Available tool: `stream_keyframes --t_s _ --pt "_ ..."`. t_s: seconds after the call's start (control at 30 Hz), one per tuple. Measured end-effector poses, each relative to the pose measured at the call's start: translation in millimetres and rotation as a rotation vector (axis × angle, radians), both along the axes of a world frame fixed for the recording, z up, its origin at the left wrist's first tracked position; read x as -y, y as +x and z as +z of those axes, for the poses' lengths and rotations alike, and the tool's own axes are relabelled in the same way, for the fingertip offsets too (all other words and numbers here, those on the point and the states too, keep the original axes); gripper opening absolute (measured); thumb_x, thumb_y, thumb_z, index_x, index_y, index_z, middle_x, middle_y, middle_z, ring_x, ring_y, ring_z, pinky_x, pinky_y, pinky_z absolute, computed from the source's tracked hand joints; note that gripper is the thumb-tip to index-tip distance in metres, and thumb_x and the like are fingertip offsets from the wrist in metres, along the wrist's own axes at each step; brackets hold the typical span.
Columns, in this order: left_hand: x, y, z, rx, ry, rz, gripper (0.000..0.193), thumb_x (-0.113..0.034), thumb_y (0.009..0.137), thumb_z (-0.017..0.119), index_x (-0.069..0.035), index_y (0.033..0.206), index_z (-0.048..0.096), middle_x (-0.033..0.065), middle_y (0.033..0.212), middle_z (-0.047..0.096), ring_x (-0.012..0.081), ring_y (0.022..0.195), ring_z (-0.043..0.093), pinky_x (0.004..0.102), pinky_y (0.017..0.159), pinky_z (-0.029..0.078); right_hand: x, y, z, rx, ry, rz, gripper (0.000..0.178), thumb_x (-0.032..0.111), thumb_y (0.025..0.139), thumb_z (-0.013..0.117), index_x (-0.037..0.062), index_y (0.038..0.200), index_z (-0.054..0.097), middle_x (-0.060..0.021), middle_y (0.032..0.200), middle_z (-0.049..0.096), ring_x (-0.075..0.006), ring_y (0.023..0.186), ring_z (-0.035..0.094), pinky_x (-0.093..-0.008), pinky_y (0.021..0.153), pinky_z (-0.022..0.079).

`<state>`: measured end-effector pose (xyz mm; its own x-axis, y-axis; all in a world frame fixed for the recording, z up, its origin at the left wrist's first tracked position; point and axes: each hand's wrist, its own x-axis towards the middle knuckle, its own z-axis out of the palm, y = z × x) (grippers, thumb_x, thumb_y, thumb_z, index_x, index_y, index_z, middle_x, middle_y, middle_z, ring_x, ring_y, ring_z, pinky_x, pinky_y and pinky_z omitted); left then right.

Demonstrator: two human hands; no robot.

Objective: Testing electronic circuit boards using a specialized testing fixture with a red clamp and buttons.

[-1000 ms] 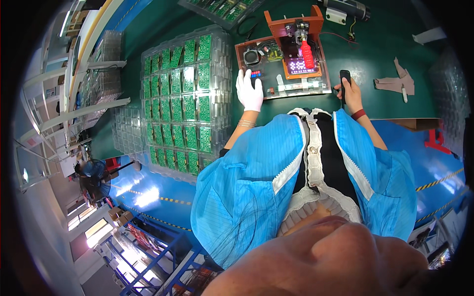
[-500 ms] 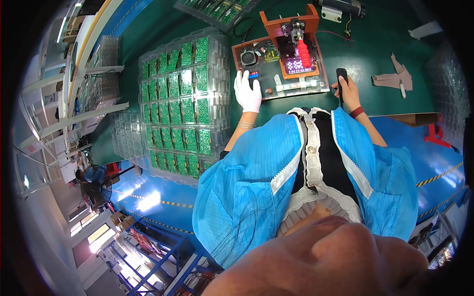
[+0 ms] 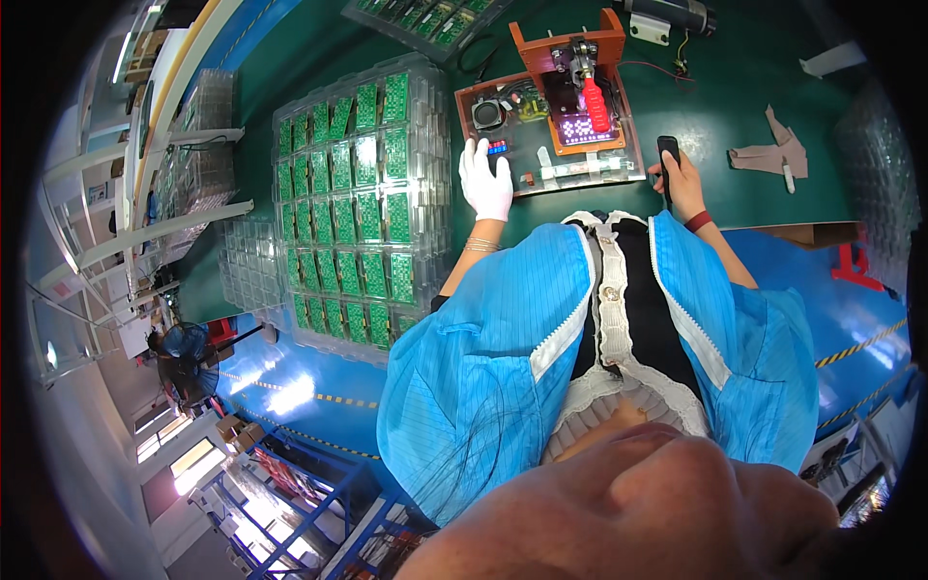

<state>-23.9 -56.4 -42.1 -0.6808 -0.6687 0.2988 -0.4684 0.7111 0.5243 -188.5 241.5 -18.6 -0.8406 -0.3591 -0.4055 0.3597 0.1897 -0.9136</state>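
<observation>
My left hand [image 3: 484, 184], in a white glove, lies on the left front edge of a wooden-framed test fixture [image 3: 604, 174], its fingers apart, beside a small red and blue digital display [image 3: 497, 147]. In my bare right hand [image 3: 682, 181] is a slim black remote control [image 3: 668, 159], gripped upright just off the fixture's right side. The fixture carries a toggle clamp with a red handle [image 3: 596, 106], standing over a lit panel [image 3: 578, 128] with glowing white symbols. A round black speaker [image 3: 488, 115] sits at its left back.
Left of the fixture, stacked clear trays hold rows of green circuit boards [image 3: 367, 215]. Another board tray [image 3: 425, 24] lies at the back. A motor-like cylinder [image 3: 677, 14] is at the back right, with brown paper-like scraps [image 3: 773, 158] on the green table [image 3: 715, 97]'s right side.
</observation>
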Motion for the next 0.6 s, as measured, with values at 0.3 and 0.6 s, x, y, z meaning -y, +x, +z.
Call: stream_keyframes --t_s 0.3,0.6 --pt "-1.8 0.4 5.2 0.04 0.008 0.014 0.046 -0.018 0.081 0.06 -0.008 0.126 0.053 0.0128 0.138 0.045 0.0301 0.126 0.042 0.0359 0.104 0.035 12.7 15.8 2.2 -0.088 -0.01 0.291 0.029 0.021 0.092 0.056 0.0028 0.114 0.057 -0.0044 0.081 0.063 -0.0101 0.057 0.051 -0.0213 0.056 0.044" --pt "1.1 2.7 -0.2 0.012 -0.005 -0.021 0.046 -0.018 0.081 0.059 -0.009 0.126 0.053 0.0122 0.138 0.045 0.0296 0.126 0.042 0.0359 0.104 0.035 8.8 7.6 -0.6 0.151 -0.101 0.116 0.033 0.021 0.09 0.059 0.0012 0.116 0.057 -0.0099 0.097 0.064 -0.013 0.066 0.058 -0.024 0.06 0.048"
